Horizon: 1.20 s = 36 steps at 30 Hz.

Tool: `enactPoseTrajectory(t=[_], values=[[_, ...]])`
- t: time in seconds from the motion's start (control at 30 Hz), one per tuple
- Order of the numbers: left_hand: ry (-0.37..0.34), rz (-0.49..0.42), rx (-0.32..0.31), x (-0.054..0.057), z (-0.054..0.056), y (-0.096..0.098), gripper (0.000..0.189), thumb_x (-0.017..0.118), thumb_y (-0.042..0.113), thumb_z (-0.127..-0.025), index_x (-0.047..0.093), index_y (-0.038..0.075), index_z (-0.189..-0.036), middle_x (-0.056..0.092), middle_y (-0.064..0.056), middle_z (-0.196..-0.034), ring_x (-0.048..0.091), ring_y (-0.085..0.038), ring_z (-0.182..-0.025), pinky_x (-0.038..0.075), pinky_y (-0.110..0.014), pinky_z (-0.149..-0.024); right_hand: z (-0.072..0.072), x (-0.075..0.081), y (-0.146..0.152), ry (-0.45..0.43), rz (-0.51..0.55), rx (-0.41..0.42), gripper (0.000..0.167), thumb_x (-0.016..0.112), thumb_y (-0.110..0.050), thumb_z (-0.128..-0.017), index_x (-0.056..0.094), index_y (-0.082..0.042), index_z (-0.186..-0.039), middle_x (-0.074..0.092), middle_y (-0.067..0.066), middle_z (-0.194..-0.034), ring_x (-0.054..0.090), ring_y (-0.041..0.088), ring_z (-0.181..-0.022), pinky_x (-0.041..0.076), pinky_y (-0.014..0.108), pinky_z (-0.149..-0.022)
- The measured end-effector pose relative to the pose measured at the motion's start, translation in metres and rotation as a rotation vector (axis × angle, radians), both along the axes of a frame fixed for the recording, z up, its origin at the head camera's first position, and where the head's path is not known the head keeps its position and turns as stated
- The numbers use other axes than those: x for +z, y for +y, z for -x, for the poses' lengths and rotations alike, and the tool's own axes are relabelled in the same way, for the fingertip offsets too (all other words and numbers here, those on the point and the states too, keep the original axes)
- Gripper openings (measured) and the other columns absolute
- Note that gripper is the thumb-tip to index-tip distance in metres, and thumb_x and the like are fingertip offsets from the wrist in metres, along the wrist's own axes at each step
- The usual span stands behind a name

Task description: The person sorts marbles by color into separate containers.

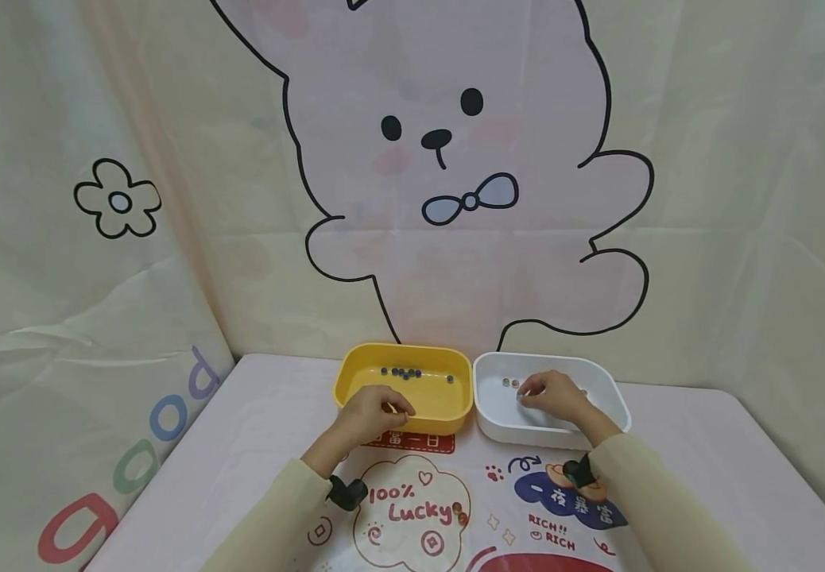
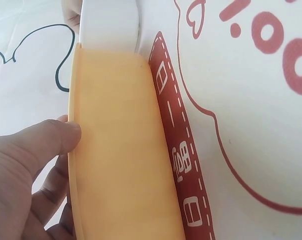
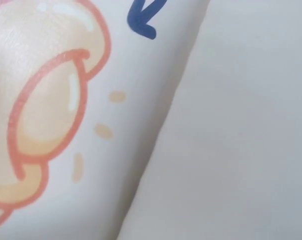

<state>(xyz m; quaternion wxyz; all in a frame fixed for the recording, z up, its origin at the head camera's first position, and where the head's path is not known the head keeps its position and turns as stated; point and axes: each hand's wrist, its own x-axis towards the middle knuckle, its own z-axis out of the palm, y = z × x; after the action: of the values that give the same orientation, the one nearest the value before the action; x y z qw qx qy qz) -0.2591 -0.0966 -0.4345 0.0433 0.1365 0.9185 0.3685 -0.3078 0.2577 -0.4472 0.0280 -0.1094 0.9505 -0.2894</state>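
Note:
My left hand (image 1: 373,411) is at the near rim of the yellow tray (image 1: 344,373). In the left wrist view its thumb (image 2: 66,137) lies over the rim, with the other fingers curled on the inner side, partly hidden by the wall. Several dark blue beads (image 1: 405,374) lie on the yellow tray's floor. My right hand (image 1: 555,395) reaches into the white tray (image 1: 498,429), thumb and forefinger pinching a small bead (image 1: 519,396). Pale brownish beads (image 1: 510,383) lie just beyond its fingertips. The right wrist view shows no hand.
Both trays stand side by side on a printed tablecloth (image 1: 412,516), the white one on the right. Behind them rises a curtain (image 1: 441,270) printed with a cartoon bear. Another curtain (image 1: 98,294) borders the table's left side.

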Motion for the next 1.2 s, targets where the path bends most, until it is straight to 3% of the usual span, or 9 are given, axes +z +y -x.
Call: enactPoseTrajectory(t=[0.8, 1.2], values=[[-0.014, -0.026, 0.006, 0.003, -0.002, 0.0, 0.006, 0.071, 0.025, -0.087, 0.074, 0.03, -0.088, 0.062, 0.011, -0.087, 0.054, -0.015, -0.085, 0.046, -0.032, -0.077, 0.009, -0.011, 0.002, -0.077, -0.017, -0.023, 0.014, 0.072, -0.014, -0.079, 0.073, -0.007, -0.091, 0.067, 0.003, -0.081, 0.053, 0.016, -0.074, 0.039, 0.028, -0.065], [-0.013, -0.023, 0.007, 0.002, -0.001, 0.0, 0.006, 0.071, 0.026, -0.087, 0.075, 0.03, -0.089, 0.062, 0.011, -0.087, 0.054, -0.015, -0.085, 0.046, -0.032, -0.077, 0.011, -0.013, 0.0, -0.147, -0.025, -0.067, 0.014, 0.07, -0.013, -0.082, 0.073, -0.009, -0.095, 0.065, 0.005, -0.088, 0.052, 0.019, -0.078, 0.041, 0.028, -0.064]])
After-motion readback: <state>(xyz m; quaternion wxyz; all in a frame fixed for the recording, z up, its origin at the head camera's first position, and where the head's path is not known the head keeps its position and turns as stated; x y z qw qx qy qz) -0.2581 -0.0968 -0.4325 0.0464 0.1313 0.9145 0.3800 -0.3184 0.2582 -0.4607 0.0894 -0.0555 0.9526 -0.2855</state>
